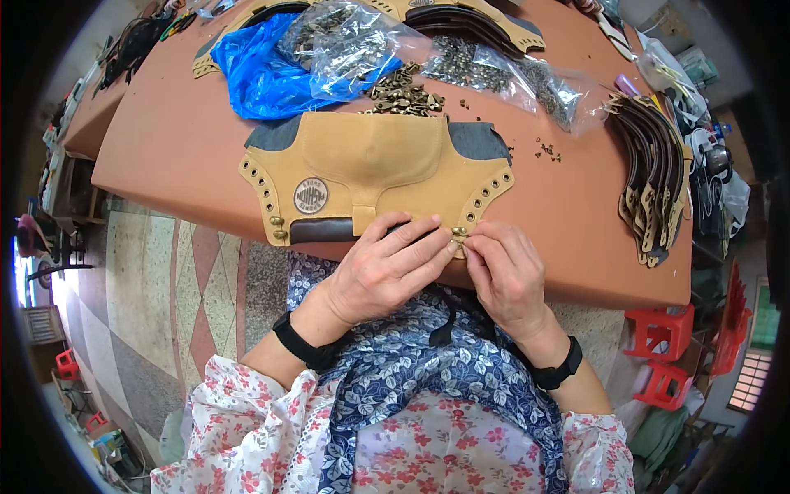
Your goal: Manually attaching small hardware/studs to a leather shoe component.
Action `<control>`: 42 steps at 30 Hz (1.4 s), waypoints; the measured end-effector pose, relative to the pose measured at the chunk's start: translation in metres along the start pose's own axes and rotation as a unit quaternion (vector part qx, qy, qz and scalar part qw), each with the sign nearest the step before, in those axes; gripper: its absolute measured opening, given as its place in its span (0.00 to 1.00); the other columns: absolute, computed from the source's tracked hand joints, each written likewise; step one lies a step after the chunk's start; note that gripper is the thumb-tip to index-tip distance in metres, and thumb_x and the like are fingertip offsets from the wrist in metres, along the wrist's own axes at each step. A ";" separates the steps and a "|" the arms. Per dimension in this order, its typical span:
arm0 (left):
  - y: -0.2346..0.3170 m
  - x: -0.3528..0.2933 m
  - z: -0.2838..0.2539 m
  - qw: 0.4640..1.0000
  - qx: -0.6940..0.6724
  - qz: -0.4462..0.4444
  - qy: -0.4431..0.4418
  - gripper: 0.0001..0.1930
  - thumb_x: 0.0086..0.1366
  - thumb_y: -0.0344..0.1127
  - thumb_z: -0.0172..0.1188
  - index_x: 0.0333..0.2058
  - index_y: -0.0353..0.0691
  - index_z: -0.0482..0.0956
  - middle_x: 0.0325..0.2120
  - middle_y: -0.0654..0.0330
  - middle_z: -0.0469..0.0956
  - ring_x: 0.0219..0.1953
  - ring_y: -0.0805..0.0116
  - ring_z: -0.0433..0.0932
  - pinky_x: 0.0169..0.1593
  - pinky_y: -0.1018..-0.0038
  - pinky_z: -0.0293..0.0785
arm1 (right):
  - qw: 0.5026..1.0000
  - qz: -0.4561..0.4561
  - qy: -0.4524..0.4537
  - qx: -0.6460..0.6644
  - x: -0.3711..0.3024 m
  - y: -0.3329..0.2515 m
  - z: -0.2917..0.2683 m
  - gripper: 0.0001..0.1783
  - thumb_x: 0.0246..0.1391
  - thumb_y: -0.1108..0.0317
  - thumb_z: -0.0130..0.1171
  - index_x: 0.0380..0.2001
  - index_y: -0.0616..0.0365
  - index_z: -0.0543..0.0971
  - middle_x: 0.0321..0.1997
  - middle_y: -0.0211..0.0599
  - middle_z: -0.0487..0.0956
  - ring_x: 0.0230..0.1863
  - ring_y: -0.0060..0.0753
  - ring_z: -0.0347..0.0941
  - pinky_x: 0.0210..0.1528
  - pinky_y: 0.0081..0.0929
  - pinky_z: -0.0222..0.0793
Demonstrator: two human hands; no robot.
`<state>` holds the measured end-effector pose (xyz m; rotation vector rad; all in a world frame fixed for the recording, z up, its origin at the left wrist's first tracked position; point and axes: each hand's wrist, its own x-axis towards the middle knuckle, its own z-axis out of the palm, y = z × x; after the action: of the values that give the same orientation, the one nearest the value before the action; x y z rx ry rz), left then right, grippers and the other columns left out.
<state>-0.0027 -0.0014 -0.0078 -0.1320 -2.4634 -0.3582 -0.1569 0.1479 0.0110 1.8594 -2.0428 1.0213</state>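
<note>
A tan suede shoe upper [370, 156] with grey side panels and a dark brown strip lies along the table's near edge. Rows of metal eyelets run down both its sides, and brass lace hooks [278, 226] sit at the lower left corner. My left hand [387, 267] grips the upper's near edge, fingers on top and thumb hidden. At the lower right corner, my right hand [508, 267] pinches at a brass lace hook [459, 234] below the eyelets. Its fingertips cover part of the hook, and the left fingertips touch close beside it.
Beyond the upper are a pile of loose brass hooks [405, 95], a blue plastic bag [255, 66] and clear bags of small metal parts [469, 64]. Stacked uppers [650, 177] lie at the right of the brown table [576, 239]. Tiny rivets [547, 151] are scattered nearby. Red stools [658, 333] stand below.
</note>
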 end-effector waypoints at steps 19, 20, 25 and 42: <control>-0.001 0.001 -0.002 1.000 -0.008 -0.001 -0.013 0.18 0.60 0.32 0.59 0.49 0.37 0.83 0.50 0.57 0.81 0.56 0.59 0.79 0.57 0.59 0.71 | 0.997 -0.054 0.009 -0.051 -0.003 0.002 0.003 0.12 0.45 0.76 0.66 0.36 0.64 0.81 0.41 0.40 0.80 0.43 0.43 0.80 0.37 0.35 0.72; -0.001 0.001 -0.002 1.000 -0.009 -0.003 -0.015 0.18 0.60 0.32 0.59 0.49 0.37 0.83 0.50 0.57 0.81 0.56 0.59 0.79 0.57 0.59 0.71 | 0.997 -0.057 0.006 -0.051 -0.004 0.003 0.002 0.12 0.45 0.76 0.65 0.36 0.64 0.81 0.41 0.40 0.80 0.43 0.43 0.80 0.37 0.35 0.72; 0.000 0.001 -0.001 1.000 -0.008 -0.006 -0.015 0.18 0.60 0.32 0.59 0.49 0.37 0.83 0.50 0.57 0.81 0.56 0.59 0.79 0.57 0.59 0.72 | 0.996 -0.070 0.001 -0.057 -0.004 0.004 0.001 0.12 0.44 0.74 0.64 0.36 0.64 0.82 0.40 0.40 0.81 0.44 0.42 0.80 0.37 0.34 0.72; 0.000 0.000 -0.002 1.000 -0.021 -0.013 -0.011 0.18 0.59 0.30 0.59 0.48 0.36 0.83 0.49 0.56 0.82 0.55 0.58 0.79 0.56 0.59 0.72 | 0.989 -0.113 -0.029 -0.094 -0.007 0.002 -0.004 0.11 0.47 0.72 0.65 0.35 0.63 0.84 0.41 0.37 0.81 0.49 0.39 0.80 0.39 0.32 0.71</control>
<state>-0.0021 -0.0017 -0.0062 -0.1215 -2.4824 -0.4223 -0.1589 0.1561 0.0093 1.9826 -1.8328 0.7011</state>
